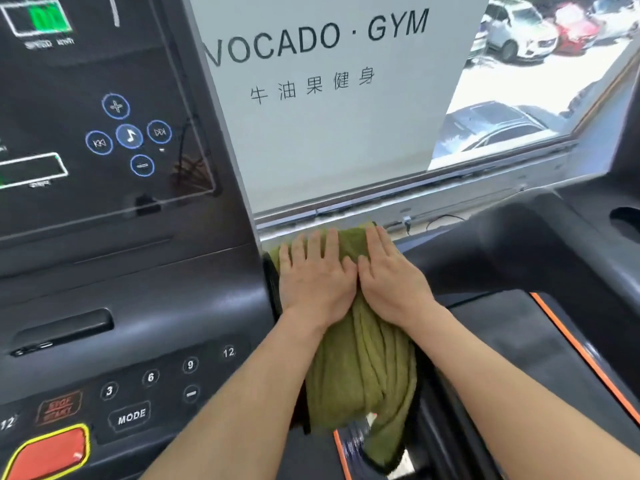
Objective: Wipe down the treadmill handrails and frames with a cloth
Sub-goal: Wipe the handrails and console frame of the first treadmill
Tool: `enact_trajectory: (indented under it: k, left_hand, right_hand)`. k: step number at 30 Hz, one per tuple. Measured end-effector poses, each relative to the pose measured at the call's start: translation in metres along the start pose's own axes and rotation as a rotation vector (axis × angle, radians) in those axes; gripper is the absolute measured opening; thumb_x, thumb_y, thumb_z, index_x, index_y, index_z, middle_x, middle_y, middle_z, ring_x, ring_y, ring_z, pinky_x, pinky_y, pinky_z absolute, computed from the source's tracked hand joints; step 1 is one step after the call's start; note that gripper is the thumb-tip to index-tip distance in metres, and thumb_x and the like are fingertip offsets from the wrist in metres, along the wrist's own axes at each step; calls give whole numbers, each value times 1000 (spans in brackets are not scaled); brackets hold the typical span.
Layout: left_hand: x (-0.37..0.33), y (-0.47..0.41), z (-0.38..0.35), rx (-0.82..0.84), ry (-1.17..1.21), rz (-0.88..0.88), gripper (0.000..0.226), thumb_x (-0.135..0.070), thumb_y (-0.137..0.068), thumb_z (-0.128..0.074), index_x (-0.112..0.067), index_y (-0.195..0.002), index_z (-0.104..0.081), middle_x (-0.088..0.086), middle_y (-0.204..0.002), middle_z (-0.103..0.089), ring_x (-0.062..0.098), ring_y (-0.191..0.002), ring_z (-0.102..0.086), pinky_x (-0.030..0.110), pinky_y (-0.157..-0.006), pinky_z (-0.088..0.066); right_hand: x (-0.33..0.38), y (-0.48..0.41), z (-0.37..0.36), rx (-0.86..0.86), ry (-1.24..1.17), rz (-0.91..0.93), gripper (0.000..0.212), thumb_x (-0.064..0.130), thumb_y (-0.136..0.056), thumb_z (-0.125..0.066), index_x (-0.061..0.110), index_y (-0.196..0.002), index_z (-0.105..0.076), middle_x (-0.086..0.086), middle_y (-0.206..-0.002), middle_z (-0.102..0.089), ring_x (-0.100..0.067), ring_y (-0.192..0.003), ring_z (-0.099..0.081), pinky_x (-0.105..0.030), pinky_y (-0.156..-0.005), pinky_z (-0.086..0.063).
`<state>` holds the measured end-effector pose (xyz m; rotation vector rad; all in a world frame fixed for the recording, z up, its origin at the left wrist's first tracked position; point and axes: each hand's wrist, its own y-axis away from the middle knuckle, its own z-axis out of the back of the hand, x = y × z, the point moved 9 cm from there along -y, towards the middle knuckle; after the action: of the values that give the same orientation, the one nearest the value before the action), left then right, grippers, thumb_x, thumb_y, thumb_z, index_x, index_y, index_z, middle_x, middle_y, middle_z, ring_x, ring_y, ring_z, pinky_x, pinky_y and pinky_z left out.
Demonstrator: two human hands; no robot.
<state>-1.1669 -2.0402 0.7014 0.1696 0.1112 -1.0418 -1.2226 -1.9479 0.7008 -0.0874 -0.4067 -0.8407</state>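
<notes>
a soft olive-green cloth (367,368), bunched in long ribbed folds, drapes over the dark handrail (272,275) just right of the glossy black console (138,289). left grip (313,282) and right grip (393,277) lie side by side on its upper end, flat, fingers straight, pressing down.
</notes>
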Motion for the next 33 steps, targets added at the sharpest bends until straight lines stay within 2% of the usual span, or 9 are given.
enact_trajectory:
  k: [4, 9, 12, 16, 20, 23, 26, 30, 33]
  left_hand:
    - [-2, -48, 4, 94, 62, 28, 52, -46, -97, -18, -26, -126, -55, 7, -134, -56, 31, -120, -51, 43, -98, -38]
    - [-30, -95, -12, 274, 137, -65, 61, -53, -91, -19, -21, -122, -61, 8, -138, -55, 28, -123, -51, 40, -98, -41]
    - [-65, -85, -15, 226, -5, -219, 57, -52, -90, -22, -23, -112, -66, 5, -126, -61, 27, -114, -55, 39, -90, -42]
    - [-123, -12, -14, 80, -223, -537, 54, -45, -96, -23, -23, -93, -72, -1, -107, -69, 23, -111, -53, 49, -106, -25]
    - [-117, 60, -19, 28, -26, -637, 48, -42, -98, -25, -31, -121, -66, -1, -145, -50, 21, -138, -32, 51, -117, -2]
    - [-96, 70, -21, 64, 35, -565, 54, -47, -101, -20, -31, -152, -27, -3, -164, -5, 15, -150, 2, 49, -120, 4]
    - [-74, 34, -15, 65, 52, -445, 58, -48, -101, -15, -30, -156, -10, -9, -163, 8, 8, -148, 13, 45, -120, 6]
    - [-48, -25, -6, 72, 84, -276, 55, -51, -100, -16, -33, -152, -20, -3, -161, -19, 18, -148, -15, 47, -118, -13]
    - [-18, -57, -5, 182, 103, -85, 59, -57, -98, -10, -31, -139, -43, 2, -141, -51, 27, -127, -48, 46, -97, -36]
  right_hand:
    - [-25, -43, -5, 109, -269, -239, 47, 32, -103, -20, 9, -140, -38, -16, -144, -43, -36, -133, -40, -43, -102, -33]
    - [-62, -43, -18, 139, -399, -340, 46, 33, -106, -14, 16, -143, -35, -25, -130, -52, -42, -120, -49, -42, -96, -36]
    - [-77, -6, -30, 194, -350, -382, 53, 39, -105, -14, 12, -145, -35, -25, -134, -51, -41, -123, -48, -42, -102, -37]
    - [-94, 70, -32, 255, -307, -474, 50, 21, -99, -8, -3, -124, -44, -28, -122, -56, -38, -114, -55, -41, -90, -40]
    - [-118, 120, -21, 203, -290, -546, 30, 27, -97, -38, 13, -87, -62, -16, -111, -67, -36, -108, -58, -35, -82, -43]
    - [-90, 112, -10, -43, -589, -465, 37, 25, -101, -40, 17, -132, -58, -1, -139, -55, -18, -130, -47, -29, -106, -35]
    - [-60, 73, -16, -55, -837, -401, 45, 32, -104, -32, 21, -147, -42, 7, -152, -40, -7, -139, -33, -27, -118, -19]
    - [-50, 7, -13, -4, -799, -306, 49, 47, -103, -23, 31, -145, -43, 6, -151, -41, -12, -139, -35, -37, -119, -22]
    - [-36, -44, -9, 87, -744, -243, 44, 43, -104, -22, 26, -125, -57, 4, -135, -51, -15, -126, -43, -34, -110, -28]
